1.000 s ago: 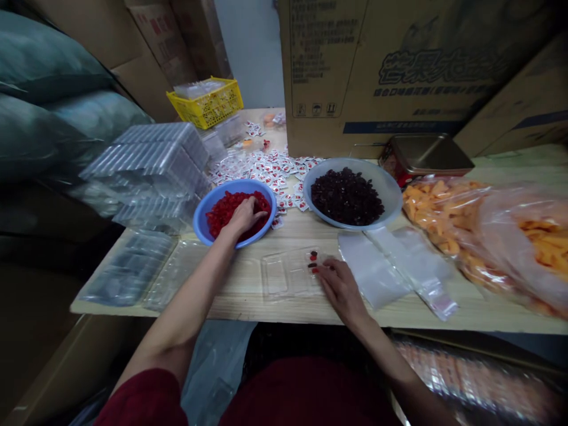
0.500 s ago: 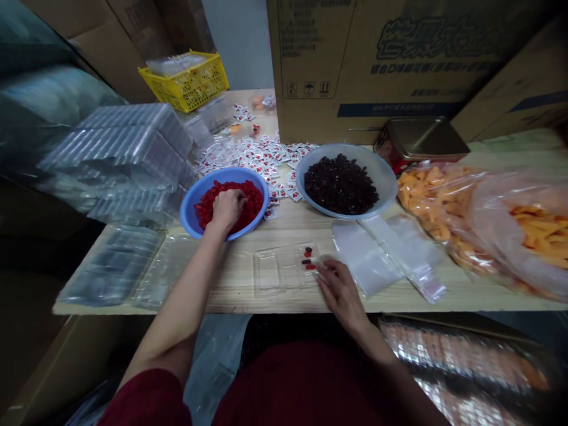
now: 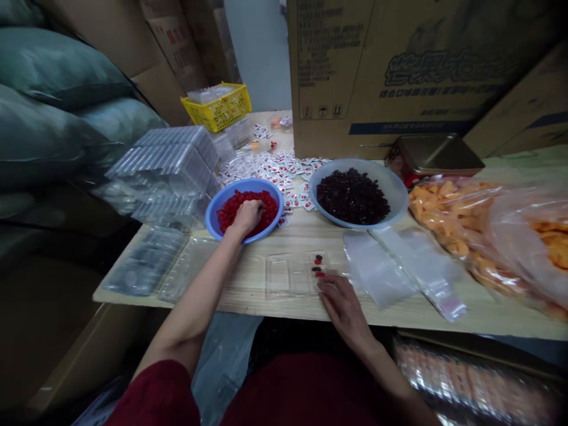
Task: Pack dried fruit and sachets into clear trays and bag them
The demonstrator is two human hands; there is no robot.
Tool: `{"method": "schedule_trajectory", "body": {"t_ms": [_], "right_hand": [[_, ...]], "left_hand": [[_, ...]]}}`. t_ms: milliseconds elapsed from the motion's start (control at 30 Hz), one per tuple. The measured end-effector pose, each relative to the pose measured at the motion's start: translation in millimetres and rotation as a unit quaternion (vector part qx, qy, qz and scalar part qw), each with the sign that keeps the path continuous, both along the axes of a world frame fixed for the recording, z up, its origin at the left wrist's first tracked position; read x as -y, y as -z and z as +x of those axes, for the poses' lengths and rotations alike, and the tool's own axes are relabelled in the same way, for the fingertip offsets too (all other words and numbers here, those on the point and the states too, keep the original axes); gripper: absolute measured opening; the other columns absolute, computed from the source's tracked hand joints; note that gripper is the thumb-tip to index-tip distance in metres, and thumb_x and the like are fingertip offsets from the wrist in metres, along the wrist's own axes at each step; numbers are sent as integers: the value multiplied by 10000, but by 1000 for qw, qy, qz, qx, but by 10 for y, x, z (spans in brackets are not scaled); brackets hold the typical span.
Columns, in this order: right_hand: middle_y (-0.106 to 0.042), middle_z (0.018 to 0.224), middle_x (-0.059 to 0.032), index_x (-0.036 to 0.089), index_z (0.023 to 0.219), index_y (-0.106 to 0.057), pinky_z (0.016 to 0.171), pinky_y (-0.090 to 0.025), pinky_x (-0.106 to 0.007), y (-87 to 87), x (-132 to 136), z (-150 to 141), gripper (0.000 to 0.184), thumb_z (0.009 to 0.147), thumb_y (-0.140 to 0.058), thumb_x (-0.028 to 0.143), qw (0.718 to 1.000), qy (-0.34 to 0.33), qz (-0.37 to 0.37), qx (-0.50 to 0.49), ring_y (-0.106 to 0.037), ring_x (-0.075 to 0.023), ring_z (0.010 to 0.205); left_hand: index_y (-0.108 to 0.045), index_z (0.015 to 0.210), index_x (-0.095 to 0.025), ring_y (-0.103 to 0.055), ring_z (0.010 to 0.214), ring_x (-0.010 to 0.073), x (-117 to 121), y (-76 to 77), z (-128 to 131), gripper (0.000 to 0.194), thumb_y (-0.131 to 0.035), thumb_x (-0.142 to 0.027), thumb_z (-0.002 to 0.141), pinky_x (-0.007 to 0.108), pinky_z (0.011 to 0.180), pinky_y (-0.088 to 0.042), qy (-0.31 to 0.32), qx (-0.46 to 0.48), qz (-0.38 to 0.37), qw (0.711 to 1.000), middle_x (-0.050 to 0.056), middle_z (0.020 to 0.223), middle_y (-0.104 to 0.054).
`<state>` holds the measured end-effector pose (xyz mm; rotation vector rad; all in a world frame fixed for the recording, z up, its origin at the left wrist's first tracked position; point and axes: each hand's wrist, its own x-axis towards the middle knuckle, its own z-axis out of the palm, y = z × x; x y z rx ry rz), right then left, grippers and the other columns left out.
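My left hand (image 3: 248, 218) reaches into a blue bowl (image 3: 213, 219) of small red pieces (image 3: 233, 207). Its fingers are curled down among them, and what they pinch is hidden. A clear plastic tray (image 3: 279, 290) with compartments lies flat near the table's front edge. Several dark and red pieces (image 3: 318, 259) sit in its right-hand compartment. My right hand (image 3: 341, 305) is closed at the tray's lower right corner, fingertips on its edge beside the lowest red piece. To the right of the blue bowl stands a pale bowl (image 3: 402, 204) of dark pieces (image 3: 352, 197).
Small printed sachets (image 3: 277, 168) are spread behind the bowls. Stacked clear trays (image 3: 171, 160) and a yellow basket (image 3: 219, 112) stand left. Flat plastic bags (image 3: 377, 269) lie right of the tray, beside bagged orange pieces (image 3: 461, 216). Cardboard boxes (image 3: 328, 133) and a tin (image 3: 435, 154) are behind.
The whole view has shifted, so the table's things appear farther right and slightly lower. My left hand stays in the red pieces, and my right hand stays at the tray's corner.
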<state>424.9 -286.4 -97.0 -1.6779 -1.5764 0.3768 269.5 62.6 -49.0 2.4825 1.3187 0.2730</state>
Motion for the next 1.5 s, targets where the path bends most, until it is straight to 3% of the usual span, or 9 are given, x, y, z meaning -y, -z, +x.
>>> {"method": "schedule_trajectory", "body": {"t_ms": [200, 533, 700, 833, 900, 1000, 1133, 1333, 1500], "right_hand": [[-585, 1166, -104, 243, 1154, -648, 970, -497, -479, 78, 164, 46, 238, 969, -515, 175, 1000, 8, -5, -23, -541, -258, 1135], [-602, 1192, -102, 245, 1187, -641, 960, -504, -469, -6, 222, 198, 246, 973, -525, 207, 999, 35, -14, -26, -556, -255, 1135], [-633, 1179, -97, 247, 1134, -671, 980, -494, -486, 23, 218, 186, 228, 978, -509, 208, 1000, 11, -17, -24, -572, -261, 1141], [-603, 1229, -109, 244, 1147, -668, 1001, -494, -463, 57, 271, 155, 231, 974, -517, 220, 997, 46, -19, -57, -562, -255, 1183], [-599, 1226, -110, 241, 1141, -668, 1000, -497, -455, 59, 279, 163, 224, 978, -515, 233, 994, 75, -19, -82, -571, -248, 1170], [-606, 1213, -104, 245, 1150, -666, 1002, -499, -448, 33, 231, 183, 230, 984, -507, 242, 990, 91, -11, -109, -582, -237, 1156], [-612, 1240, -92, 260, 1223, -635, 1043, -478, -455, -1, 124, 172, 275, 992, -489, 232, 993, 58, 2, -105, -560, -227, 1200], [-620, 1221, -96, 253, 1204, -654, 1008, -493, -472, 42, 143, 141, 269, 986, -502, 211, 998, 18, 3, -52, -551, -242, 1181], [-608, 1199, -107, 252, 1159, -671, 964, -516, -451, -47, -130, 307, 238, 969, -530, 223, 998, 36, 32, -30, -562, -244, 1151]], "left_hand": [[-706, 931, -131, -677, 715, 175, -68, 98, -243, 207, -613, -290, 837, 261, 701, -517, -46, 61, -27, 997, 80, 831, -749], [-751, 804, -180, -677, 821, 217, -33, 41, -124, 170, -689, -100, 667, 287, 828, -497, 0, -16, -64, 998, 78, 875, -760], [-723, 775, -167, -661, 806, 218, 45, -98, -134, 52, -686, -181, 740, 297, 823, -492, -16, -34, -55, 998, 89, 825, -735], [-678, 961, -157, -636, 903, 212, 604, -362, -92, 205, -562, -317, 904, 317, 872, -481, -11, 93, -8, 996, 87, 968, -716], [-665, 983, -188, -633, 884, 193, 1099, -396, 21, 202, -562, -351, 921, 292, 825, -488, 98, 175, -79, 977, 55, 967, -705], [-670, 887, -207, -627, 844, 180, 1802, -240, 254, 128, -568, -275, 924, 278, 774, -478, 265, 149, -199, 931, 45, 894, -681], [-652, 901, -197, -618, 883, 193, 2188, 89, 406, 73, -582, -176, 898, 299, 800, -470, 281, 143, -209, 926, 57, 903, -653], [-641, 1033, -210, -633, 789, 149, 2076, 147, 244, 140, -595, -199, 901, 266, 739, -491, 224, 173, -241, 928, 39, 986, -683], [-615, 1153, -160, -593, 1153, 242, 1571, 141, 395, 248, -492, -227, 948, 384, 1030, -452, 133, 161, -69, 975, 133, 1196, -663]]}}
